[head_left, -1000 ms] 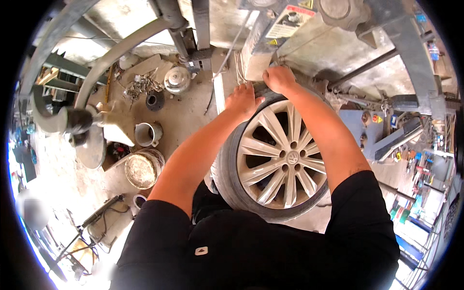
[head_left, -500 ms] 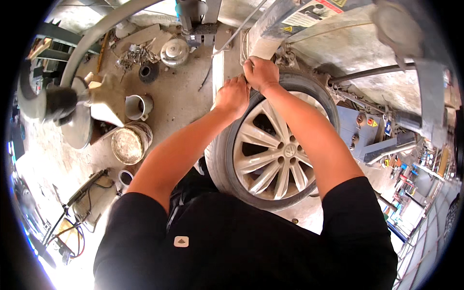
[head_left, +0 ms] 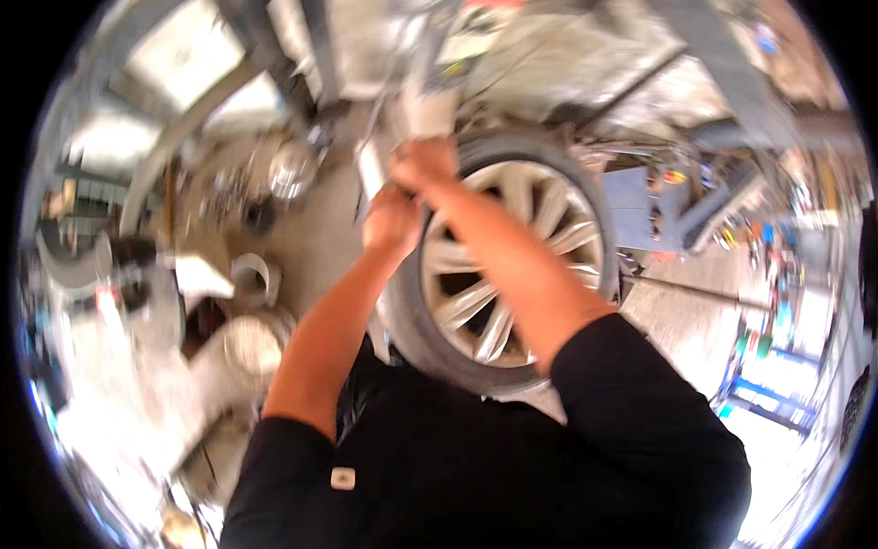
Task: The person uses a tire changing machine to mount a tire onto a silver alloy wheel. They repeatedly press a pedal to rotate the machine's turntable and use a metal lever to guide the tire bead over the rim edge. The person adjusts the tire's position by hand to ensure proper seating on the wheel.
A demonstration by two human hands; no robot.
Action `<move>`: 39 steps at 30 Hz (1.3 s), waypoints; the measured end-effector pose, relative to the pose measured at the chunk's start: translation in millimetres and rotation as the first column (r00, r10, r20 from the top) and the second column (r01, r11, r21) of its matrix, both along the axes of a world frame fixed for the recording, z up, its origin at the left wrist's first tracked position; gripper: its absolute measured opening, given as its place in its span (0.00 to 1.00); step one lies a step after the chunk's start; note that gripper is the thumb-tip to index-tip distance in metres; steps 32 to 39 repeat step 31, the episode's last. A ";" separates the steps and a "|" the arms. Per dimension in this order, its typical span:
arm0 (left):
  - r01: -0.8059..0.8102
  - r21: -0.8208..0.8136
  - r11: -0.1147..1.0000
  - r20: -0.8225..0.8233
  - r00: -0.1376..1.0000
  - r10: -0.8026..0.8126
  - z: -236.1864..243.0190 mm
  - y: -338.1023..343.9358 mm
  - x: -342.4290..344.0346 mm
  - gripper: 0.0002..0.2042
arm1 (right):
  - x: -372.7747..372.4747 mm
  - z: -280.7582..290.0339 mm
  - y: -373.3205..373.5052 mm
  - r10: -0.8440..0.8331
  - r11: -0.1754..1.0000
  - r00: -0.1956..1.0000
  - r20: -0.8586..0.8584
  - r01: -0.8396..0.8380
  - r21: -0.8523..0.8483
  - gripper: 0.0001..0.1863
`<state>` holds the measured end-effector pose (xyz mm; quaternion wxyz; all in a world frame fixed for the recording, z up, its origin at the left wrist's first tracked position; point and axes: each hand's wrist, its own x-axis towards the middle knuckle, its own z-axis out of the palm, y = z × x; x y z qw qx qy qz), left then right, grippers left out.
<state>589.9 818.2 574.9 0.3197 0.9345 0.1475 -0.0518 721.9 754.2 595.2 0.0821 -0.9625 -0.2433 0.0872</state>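
Note:
A car wheel with a black tyre (head_left: 412, 320) and a silver multi-spoke rim (head_left: 471, 304) stands before me, tilted toward my chest. At its upper left edge both my hands are closed, close together. My right hand (head_left: 423, 165) is the farther one, its fingers curled in a fist. Just below and left of it, my left hand (head_left: 393, 220) is curled too, touching or nearly touching the right. Whatever they grip is hidden by the fingers and motion blur. Beside the hands runs a pale upright bar (head_left: 370, 169), and my right forearm crosses over the rim.
On the floor to the left are a round bucket (head_left: 251, 349), a grey ring-shaped part (head_left: 259, 277) and a shiny domed part (head_left: 293, 171). A curved grey machine arm (head_left: 183, 128) stands at far left. A blue-grey metal panel (head_left: 629, 206) lies right of the wheel.
The whole view has swung and blurred. My closed hands, still together, now appear farther left and lower, and the wheel has shifted slightly left in the picture.

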 end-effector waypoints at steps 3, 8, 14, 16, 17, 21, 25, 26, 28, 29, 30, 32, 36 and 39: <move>-0.061 -0.013 0.998 -0.101 0.993 0.059 -9.9 -13.3 1.4 0.28 | -16.8 2.9 -13.6 -0.084 0.994 0.995 0.045 0.081 0.072 0.15; -0.055 0.197 0.979 0.232 0.973 0.008 -35.7 3.5 -0.9 0.33 | -182.5 62.4 -49.2 -0.029 0.674 0.984 -0.176 0.149 0.723 0.17; -0.012 0.061 0.998 0.089 0.996 0.007 -2.0 -15.1 1.5 0.33 | -446.7 53.6 -202.8 -0.379 0.735 0.920 0.095 0.237 0.635 0.08; -0.007 0.016 1.000 0.067 0.998 0.006 -1.5 -27.1 -2.0 0.34 | -532.3 29.1 -261.7 -0.533 0.746 0.842 -0.077 0.511 0.428 0.12; -0.020 0.013 1.000 0.151 0.988 0.017 -10.8 -21.5 -1.4 0.34 | -560.8 23.2 -283.9 -0.632 0.667 0.767 -0.107 0.610 0.428 0.11; -0.029 0.231 0.973 0.467 0.880 -0.085 -19.8 -2.8 -13.7 0.27 | -610.2 33.1 -336.2 -0.838 0.493 0.545 0.011 0.748 0.444 0.07; 0.382 0.224 0.896 0.709 0.566 -0.419 39.4 -125.5 -97.0 0.23 | -668.6 -26.3 -389.5 -0.888 -0.031 0.038 -0.458 0.989 0.143 0.26; 0.488 0.135 0.862 0.678 0.589 -0.440 40.3 -170.4 -119.5 0.23 | -686.0 -55.5 -404.1 -0.861 -0.049 0.006 -0.509 0.994 0.094 0.26; 0.829 0.131 0.544 0.682 0.323 -0.656 65.6 -288.1 -183.5 0.22 | -759.7 -125.9 -439.5 -0.810 -0.096 -0.103 -0.577 0.994 -0.043 0.27; 0.859 0.246 0.450 0.653 0.196 -0.731 66.5 -327.6 -202.9 0.22 | -782.4 -140.3 -454.2 -0.783 -0.039 -0.088 -0.615 0.995 -0.093 0.27; 0.882 0.302 0.362 0.585 0.128 -0.801 72.0 -372.7 -214.3 0.22 | -800.5 -145.5 -473.1 -0.758 0.022 -0.076 -0.648 0.990 -0.142 0.27; 0.887 0.316 0.336 0.562 0.110 -0.820 63.5 -404.7 -218.8 0.23 | -806.9 -155.9 -503.7 -0.759 0.020 -0.072 -0.647 0.991 -0.134 0.27; 0.887 0.316 0.336 0.562 0.110 -0.820 63.5 -404.7 -218.8 0.23 | -806.9 -155.9 -503.7 -0.759 0.020 -0.072 -0.647 0.991 -0.134 0.27; 0.887 0.316 0.336 0.562 0.110 -0.820 63.5 -404.7 -218.8 0.23 | -806.9 -155.9 -503.7 -0.759 0.020 -0.072 -0.647 0.991 -0.134 0.27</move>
